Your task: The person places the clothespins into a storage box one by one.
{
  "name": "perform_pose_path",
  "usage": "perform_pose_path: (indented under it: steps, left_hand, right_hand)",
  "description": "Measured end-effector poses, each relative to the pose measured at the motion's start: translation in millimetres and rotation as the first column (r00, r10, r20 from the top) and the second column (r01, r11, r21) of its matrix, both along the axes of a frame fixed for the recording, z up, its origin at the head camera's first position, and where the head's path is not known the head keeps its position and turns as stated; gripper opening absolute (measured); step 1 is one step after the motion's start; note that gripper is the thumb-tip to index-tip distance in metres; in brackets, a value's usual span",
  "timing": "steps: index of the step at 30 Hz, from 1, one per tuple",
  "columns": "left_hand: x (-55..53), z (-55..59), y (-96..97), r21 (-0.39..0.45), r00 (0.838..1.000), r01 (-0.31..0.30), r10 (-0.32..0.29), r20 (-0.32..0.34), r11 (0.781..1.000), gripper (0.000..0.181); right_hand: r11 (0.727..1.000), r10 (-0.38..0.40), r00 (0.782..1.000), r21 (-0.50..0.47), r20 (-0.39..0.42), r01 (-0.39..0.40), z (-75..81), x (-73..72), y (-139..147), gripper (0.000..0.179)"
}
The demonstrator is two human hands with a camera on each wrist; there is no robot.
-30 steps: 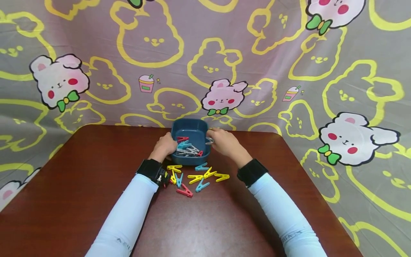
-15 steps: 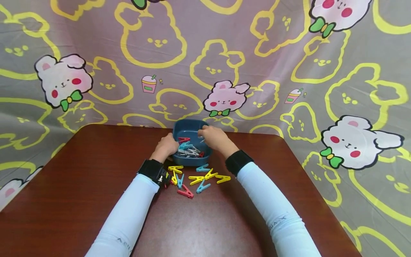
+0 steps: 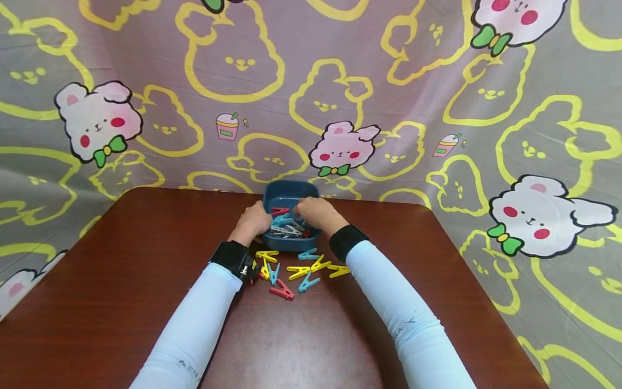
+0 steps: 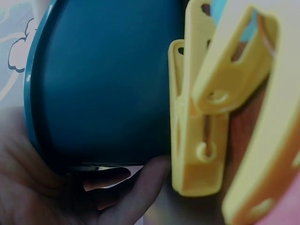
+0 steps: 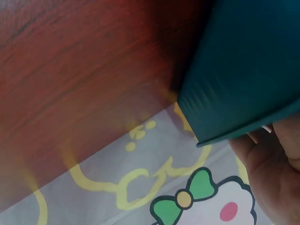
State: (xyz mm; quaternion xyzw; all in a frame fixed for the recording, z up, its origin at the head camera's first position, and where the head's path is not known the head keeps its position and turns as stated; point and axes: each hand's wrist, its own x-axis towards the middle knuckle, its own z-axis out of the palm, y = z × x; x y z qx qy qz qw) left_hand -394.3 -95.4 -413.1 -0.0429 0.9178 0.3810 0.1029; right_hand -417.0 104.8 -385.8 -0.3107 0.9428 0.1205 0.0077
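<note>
A dark blue plastic bin stands toward the back of the table, holding red, light blue and grey clothespins. My left hand grips its left side. In the left wrist view, that hand's thumb and fingers wrap the bin's end. From the right, my right hand reaches over the rim with its fingers down in the bin. Those fingertips are hidden, and I cannot tell whether they hold a clothespin. In the right wrist view, part of this hand shows beyond the bin's rim.
In front of the bin lie several loose clothespins: yellow ones, light blue ones and a red one. Yellow clothespins sit close to the bin's wall. Behind the brown table hangs a patterned cloth.
My right hand has moved left from the bin's right rim to over its inside. The grey clothespin seen in it earlier is out of sight. My left hand has stayed on the bin.
</note>
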Motion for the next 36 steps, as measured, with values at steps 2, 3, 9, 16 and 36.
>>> perform_pose_path:
  steps: [2,3,9,16,36]
  left_hand:
    - [0.4,1.1,1.0,0.0,1.0,0.0,0.0,-0.002,1.0,0.064]
    - [0.3,1.3,1.7,0.001,1.0,-0.002,0.002,-0.003,1.0,0.064]
    - [-0.1,3.3,4.0,0.004,1.0,-0.004,0.004,-0.003,1.0,0.063]
    - [-2.1,4.8,4.3,0.006,1.0,-0.007,0.007,-0.003,1.0,0.063]
    - [-39.9,-31.3,-7.5,-0.011,1.0,0.01,-0.01,0.004,1.0,0.071]
  right_hand:
    - [1.0,0.005,1.0,-0.002,0.003,-0.005,-2.8,-1.3,0,0.035]
    - [1.0,0.006,1.0,-0.005,0.004,-0.006,-3.8,-1.9,0,0.035]
    - [1.0,-0.001,1.0,0.0,0.007,0.001,-5.6,-3.6,-1,0.034]
    - [1.0,-0.009,1.0,0.006,0.014,0.009,-4.8,-4.7,-2,0.035]
    - [0.98,0.026,1.0,-0.197,0.014,-0.023,17.3,23.6,20,0.036]
